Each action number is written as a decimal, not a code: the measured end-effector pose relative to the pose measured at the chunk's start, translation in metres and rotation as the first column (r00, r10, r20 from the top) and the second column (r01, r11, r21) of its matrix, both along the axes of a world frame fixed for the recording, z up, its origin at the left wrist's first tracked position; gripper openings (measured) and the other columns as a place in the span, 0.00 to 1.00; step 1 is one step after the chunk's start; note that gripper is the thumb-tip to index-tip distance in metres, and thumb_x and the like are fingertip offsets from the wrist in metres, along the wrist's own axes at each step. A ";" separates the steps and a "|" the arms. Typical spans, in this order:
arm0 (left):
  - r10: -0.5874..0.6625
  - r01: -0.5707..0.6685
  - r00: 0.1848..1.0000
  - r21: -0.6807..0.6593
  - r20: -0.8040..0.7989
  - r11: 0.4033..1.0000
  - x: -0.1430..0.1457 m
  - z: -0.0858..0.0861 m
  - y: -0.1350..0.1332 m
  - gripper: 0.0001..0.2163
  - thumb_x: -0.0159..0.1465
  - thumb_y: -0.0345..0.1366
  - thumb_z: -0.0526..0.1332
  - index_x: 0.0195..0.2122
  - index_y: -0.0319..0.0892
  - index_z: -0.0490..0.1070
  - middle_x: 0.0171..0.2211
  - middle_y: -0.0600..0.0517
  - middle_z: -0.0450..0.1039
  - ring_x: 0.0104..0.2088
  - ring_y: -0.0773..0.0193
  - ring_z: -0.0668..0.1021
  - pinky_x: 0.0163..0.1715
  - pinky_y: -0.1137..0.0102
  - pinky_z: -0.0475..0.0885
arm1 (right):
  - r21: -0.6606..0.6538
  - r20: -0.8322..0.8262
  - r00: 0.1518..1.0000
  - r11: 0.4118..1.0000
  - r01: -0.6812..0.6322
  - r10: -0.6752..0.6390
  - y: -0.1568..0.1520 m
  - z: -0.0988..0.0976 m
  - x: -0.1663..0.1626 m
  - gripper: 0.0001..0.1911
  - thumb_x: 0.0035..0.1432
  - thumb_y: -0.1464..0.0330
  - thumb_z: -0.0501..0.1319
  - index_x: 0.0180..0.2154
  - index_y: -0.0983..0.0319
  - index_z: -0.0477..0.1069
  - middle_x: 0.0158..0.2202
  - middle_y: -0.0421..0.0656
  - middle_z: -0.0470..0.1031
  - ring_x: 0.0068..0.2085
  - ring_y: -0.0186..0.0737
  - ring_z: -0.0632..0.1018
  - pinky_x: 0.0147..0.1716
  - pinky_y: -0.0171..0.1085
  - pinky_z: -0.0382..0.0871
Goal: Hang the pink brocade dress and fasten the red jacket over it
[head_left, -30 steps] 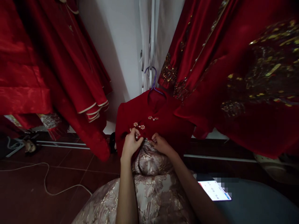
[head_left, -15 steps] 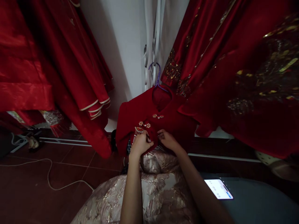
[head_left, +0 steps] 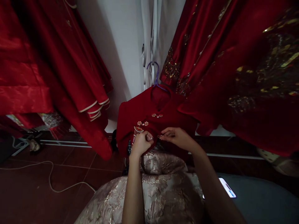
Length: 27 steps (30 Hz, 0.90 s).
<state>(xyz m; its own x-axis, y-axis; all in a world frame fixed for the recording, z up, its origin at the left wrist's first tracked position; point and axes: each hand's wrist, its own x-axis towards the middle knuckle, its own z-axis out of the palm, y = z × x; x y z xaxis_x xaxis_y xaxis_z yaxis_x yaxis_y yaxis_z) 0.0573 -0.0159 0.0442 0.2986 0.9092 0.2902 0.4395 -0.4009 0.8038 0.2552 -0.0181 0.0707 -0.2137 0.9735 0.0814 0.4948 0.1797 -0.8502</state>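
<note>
Red jacket (head_left: 155,123) hangs from purple hanger (head_left: 156,74), mid-scene, lower front meeting gold-flecked cloth (head_left: 168,186) on near side. Left hand (head_left: 142,143) at jacket front, thumb and fingertips drawn together; what they pinch too small to tell. Right hand (head_left: 179,137), shifted rightward and straightened since half-second earlier, appears to pinch small gilt fitting (head_left: 160,136). Fitting now shows between hands, suggesting handwork centres there. Right forearm covers more of lit phone (head_left: 228,188), near right.
</note>
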 end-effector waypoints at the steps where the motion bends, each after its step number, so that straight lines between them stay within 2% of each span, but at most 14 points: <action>1: 0.000 0.001 1.000 -0.004 0.012 1.000 0.000 0.001 0.000 0.06 0.49 0.26 0.58 0.29 0.39 0.70 0.26 0.53 0.72 0.27 0.69 0.73 0.29 0.75 0.67 | 0.012 -0.003 1.000 1.000 0.002 -0.002 -0.002 0.003 -0.002 0.14 0.44 0.63 0.65 0.34 0.62 0.73 0.29 0.43 0.77 0.33 0.39 0.77 0.34 0.36 0.71; 8: -0.002 0.013 0.995 -0.104 0.103 0.995 -0.006 0.003 0.000 0.06 0.50 0.31 0.61 0.30 0.38 0.70 0.26 0.52 0.73 0.27 0.70 0.74 0.29 0.75 0.69 | 0.051 0.057 0.998 0.999 0.009 -0.012 -0.003 -0.001 -0.028 0.09 0.46 0.67 0.64 0.33 0.62 0.74 0.29 0.43 0.78 0.32 0.37 0.78 0.33 0.34 0.72; 14: -0.040 0.079 0.980 -0.194 0.194 0.978 -0.006 -0.005 0.004 0.08 0.49 0.29 0.62 0.32 0.35 0.72 0.30 0.48 0.75 0.30 0.68 0.76 0.34 0.73 0.71 | 0.073 0.069 0.998 0.997 0.000 -0.005 0.000 -0.003 -0.028 0.08 0.46 0.68 0.63 0.33 0.60 0.75 0.29 0.42 0.78 0.32 0.37 0.78 0.33 0.33 0.72; 23: 0.013 0.008 0.993 -0.176 0.116 0.984 -0.006 -0.006 0.005 0.08 0.51 0.32 0.62 0.32 0.35 0.73 0.30 0.47 0.76 0.31 0.66 0.76 0.33 0.73 0.71 | 0.105 0.074 0.997 0.994 -0.007 -0.001 0.002 -0.008 -0.030 0.07 0.46 0.69 0.63 0.32 0.60 0.75 0.29 0.41 0.78 0.31 0.36 0.78 0.33 0.33 0.72; 27: 0.045 -0.020 0.992 -0.202 0.118 0.979 -0.005 -0.008 0.007 0.08 0.50 0.28 0.61 0.32 0.34 0.73 0.30 0.46 0.76 0.31 0.66 0.77 0.34 0.73 0.71 | 0.102 0.053 0.999 0.995 -0.007 0.001 0.005 -0.013 -0.031 0.07 0.46 0.70 0.63 0.32 0.60 0.75 0.30 0.41 0.78 0.31 0.36 0.78 0.34 0.34 0.72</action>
